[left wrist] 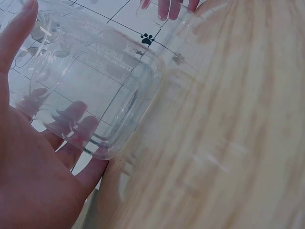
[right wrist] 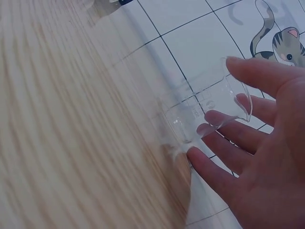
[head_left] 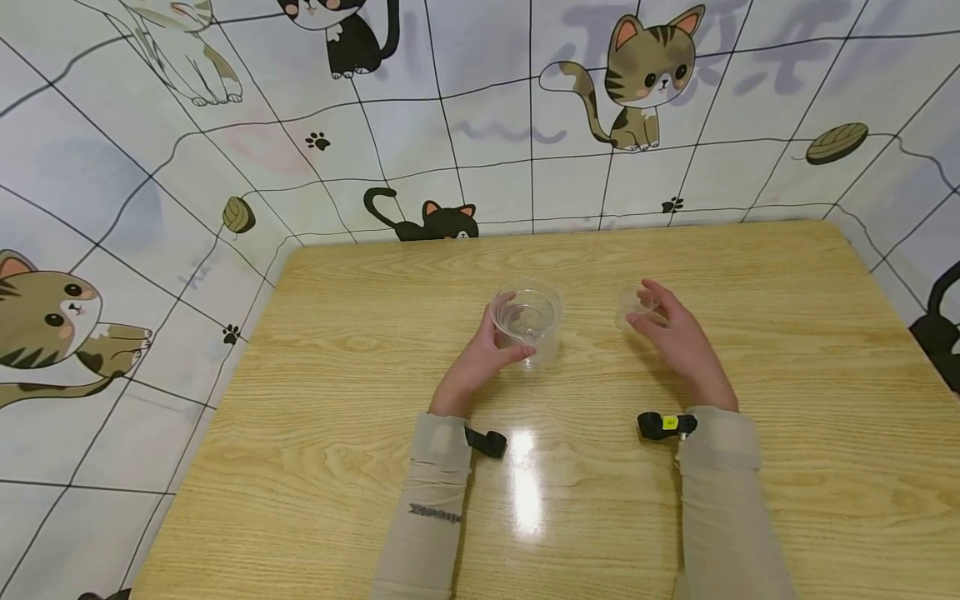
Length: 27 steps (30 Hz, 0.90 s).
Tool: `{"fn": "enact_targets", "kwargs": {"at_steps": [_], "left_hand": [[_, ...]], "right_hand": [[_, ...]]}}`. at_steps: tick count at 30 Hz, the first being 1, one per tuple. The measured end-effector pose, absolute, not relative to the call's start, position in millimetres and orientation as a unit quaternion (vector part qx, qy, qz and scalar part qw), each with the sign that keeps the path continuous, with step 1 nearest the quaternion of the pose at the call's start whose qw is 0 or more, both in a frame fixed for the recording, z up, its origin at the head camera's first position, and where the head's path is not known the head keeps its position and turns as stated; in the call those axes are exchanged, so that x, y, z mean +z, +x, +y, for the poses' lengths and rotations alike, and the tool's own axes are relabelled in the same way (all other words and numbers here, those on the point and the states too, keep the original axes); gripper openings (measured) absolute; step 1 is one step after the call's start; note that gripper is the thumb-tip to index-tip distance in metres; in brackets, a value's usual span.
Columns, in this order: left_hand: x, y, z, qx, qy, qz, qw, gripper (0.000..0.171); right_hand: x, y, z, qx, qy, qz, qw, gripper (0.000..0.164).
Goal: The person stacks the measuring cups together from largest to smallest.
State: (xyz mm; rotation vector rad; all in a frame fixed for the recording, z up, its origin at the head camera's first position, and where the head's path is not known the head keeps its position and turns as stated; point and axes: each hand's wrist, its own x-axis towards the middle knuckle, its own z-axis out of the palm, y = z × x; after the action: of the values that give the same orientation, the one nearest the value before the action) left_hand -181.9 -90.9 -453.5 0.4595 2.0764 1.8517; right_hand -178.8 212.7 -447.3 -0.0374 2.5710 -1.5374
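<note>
On the wooden table stands a wide clear cup point(head_left: 549, 333), see-through, with ring-like edges visible inside it. My left hand point(head_left: 480, 354) holds it from the left, thumb on the near side and fingers round the far side. In the left wrist view the fingers show through the wall of the cup point(left wrist: 95, 81), and faint markings appear on it. To its right, my right hand point(head_left: 678, 337) grips a small clear beaker point(head_left: 624, 310) between thumb and fingers. The right wrist view shows the beaker point(right wrist: 190, 112) upright on the table, with a pouring lip and faint printed marks.
The wooden table point(head_left: 337, 333) reaches to a tiled-pattern wall point(head_left: 487, 133) with cartoon cats at the back and sides. Black wrist cameras point(head_left: 660, 425) sit on both sleeves. A bright light reflection lies on the tabletop between the forearms.
</note>
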Motion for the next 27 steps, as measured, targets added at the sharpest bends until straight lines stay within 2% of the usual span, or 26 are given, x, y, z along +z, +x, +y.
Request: {"fn": "enact_targets", "kwargs": {"at_steps": [7, 19, 27], "left_hand": [[-469.0, -186.8, -90.3, 0.644, 0.162, 0.735, 0.135, 0.086], [-443.7, -177.9, -90.1, 0.658, 0.162, 0.716, 0.165, 0.087], [-469.0, -187.0, -89.9, 0.651, 0.162, 0.729, 0.137, 0.084]], "right_hand": [[-450.0, -179.1, 210.1, -0.511, -0.004, 0.857, 0.057, 0.071], [-456.0, -182.4, 203.8, -0.518, 0.023, 0.855, 0.027, 0.08], [-456.1, -183.1, 203.6, -0.494, 0.033, 0.868, 0.031, 0.078]]}}
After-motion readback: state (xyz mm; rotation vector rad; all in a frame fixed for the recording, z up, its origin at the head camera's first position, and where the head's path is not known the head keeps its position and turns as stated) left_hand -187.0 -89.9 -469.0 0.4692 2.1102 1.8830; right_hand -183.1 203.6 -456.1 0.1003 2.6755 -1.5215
